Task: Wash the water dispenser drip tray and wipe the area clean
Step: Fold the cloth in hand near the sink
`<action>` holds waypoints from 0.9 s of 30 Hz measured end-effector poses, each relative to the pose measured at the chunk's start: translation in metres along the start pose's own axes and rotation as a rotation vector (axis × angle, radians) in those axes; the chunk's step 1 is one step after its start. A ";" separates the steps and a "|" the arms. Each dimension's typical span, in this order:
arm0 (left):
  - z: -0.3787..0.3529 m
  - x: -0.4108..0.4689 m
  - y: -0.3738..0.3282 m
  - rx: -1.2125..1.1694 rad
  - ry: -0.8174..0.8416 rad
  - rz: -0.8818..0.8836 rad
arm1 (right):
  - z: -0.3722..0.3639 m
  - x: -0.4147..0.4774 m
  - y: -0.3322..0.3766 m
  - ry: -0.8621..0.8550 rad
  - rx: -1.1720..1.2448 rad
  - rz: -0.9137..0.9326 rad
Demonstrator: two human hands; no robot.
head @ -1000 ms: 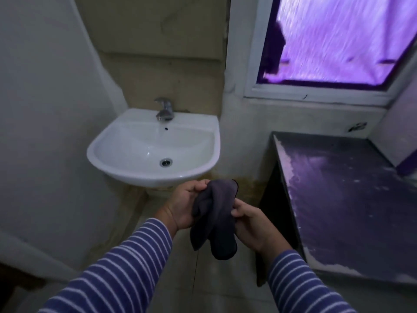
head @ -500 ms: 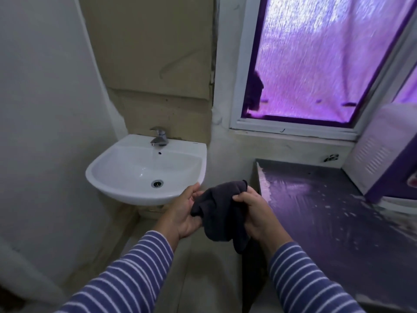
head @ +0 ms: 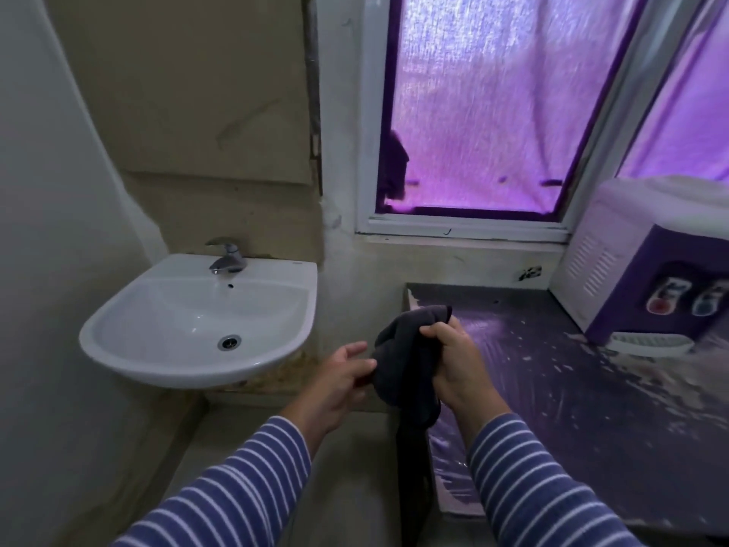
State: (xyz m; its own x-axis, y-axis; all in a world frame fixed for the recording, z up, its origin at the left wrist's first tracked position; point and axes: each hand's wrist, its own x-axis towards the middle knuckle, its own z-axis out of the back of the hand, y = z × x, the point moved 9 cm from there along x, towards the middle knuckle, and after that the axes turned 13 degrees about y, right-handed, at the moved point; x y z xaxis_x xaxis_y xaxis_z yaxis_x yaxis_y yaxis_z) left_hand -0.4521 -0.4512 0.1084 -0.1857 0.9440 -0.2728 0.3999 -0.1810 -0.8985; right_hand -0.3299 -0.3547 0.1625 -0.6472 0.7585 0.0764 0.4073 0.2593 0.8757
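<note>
Both hands at 6 o'clock: right hand grip clamped on soft dark cloth; left hand fingers apart, touching it.

Your dark grey cloth, bunched up and hanging down, held in front of you by the counter's edge, your white drip tray with slots, sitting flat under the purple-and-white water dispenser, far right

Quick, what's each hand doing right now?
Left hand: open, fingertips at the cloth, not gripping it.
Right hand: closed on the cloth.
</note>
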 end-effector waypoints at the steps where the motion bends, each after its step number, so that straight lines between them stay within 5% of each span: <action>1: 0.000 0.009 -0.008 0.009 -0.014 -0.035 | 0.009 0.001 0.004 -0.027 -0.014 0.001; 11: -0.031 0.085 -0.079 0.150 0.089 -0.227 | 0.093 0.014 0.064 -0.266 -0.323 -0.020; 20: -0.079 0.131 -0.085 0.331 0.114 -0.195 | 0.171 0.010 0.099 -0.579 -0.479 -0.066; 27: -0.141 0.185 -0.056 0.669 0.206 -0.060 | 0.223 0.038 0.112 -0.362 -0.670 -0.291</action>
State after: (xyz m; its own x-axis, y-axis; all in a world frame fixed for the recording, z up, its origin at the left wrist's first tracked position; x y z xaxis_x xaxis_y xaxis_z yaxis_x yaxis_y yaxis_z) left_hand -0.3824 -0.2274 0.1567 0.0099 0.9789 -0.2043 -0.2558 -0.1951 -0.9468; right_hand -0.1657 -0.1634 0.1572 -0.3727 0.8919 -0.2561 -0.2914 0.1496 0.9448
